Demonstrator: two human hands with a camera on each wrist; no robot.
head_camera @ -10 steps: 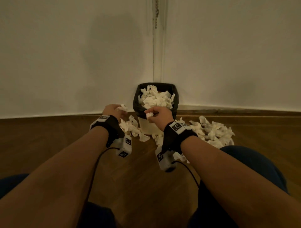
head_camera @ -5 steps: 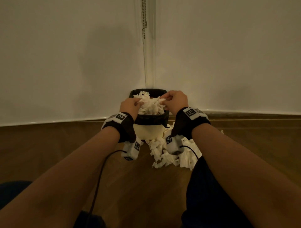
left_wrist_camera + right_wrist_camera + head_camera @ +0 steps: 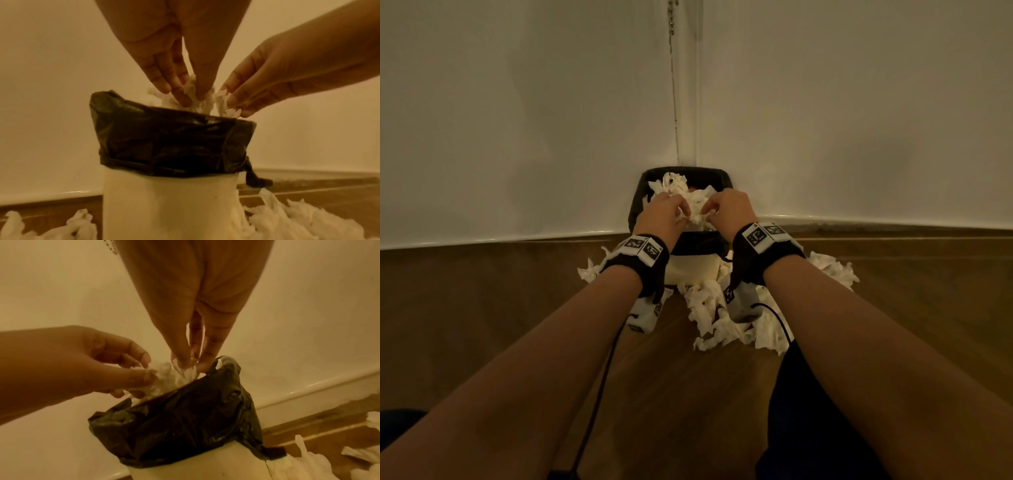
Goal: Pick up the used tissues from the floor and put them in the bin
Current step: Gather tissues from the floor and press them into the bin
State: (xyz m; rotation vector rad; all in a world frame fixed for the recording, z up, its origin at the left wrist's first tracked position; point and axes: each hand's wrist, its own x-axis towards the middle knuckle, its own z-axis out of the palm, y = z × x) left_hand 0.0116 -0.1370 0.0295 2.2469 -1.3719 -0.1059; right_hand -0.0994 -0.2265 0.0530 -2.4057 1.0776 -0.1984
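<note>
Both hands meet over the bin (image 3: pixel 701 270), which stands in the corner of the room with a black bag (image 3: pixel 170 142) folded over its rim. The left hand (image 3: pixel 661 217) and the right hand (image 3: pixel 727 212) each pinch crumpled tissue at the top of the heap of tissues (image 3: pixel 681 188) filling the bin. More tissues (image 3: pixel 726 325) lie on the wooden floor (image 3: pixel 482 308) around the bin's foot.
</note>
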